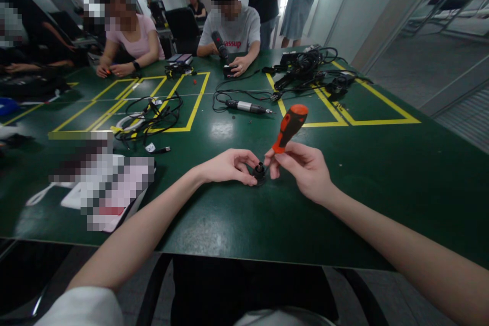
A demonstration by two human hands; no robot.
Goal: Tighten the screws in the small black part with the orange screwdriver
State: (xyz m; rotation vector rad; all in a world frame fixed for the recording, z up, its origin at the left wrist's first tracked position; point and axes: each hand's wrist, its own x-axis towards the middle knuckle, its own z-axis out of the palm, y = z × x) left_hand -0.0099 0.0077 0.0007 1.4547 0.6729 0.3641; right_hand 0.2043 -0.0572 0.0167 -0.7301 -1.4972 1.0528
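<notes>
My left hand (234,167) is closed around the side of a small round black part (259,172) that stands on the green table. Its thumb and fingers pinch the part from the left. My right hand (305,167) grips a screwdriver (291,127) with an orange and black handle, near the lower end of that handle. The tool leans, its handle up and to the right, and its shaft points down toward the black part. Whether the tip touches the part I cannot tell.
An electric screwdriver (248,107) with a cord lies beyond my hands. Tangled cables (305,66) are piled at the back right, more cables (153,117) at the left. Blurred flat items (118,193) lie by my left forearm. A co-worker (233,30) sits opposite, another person (132,35) further left.
</notes>
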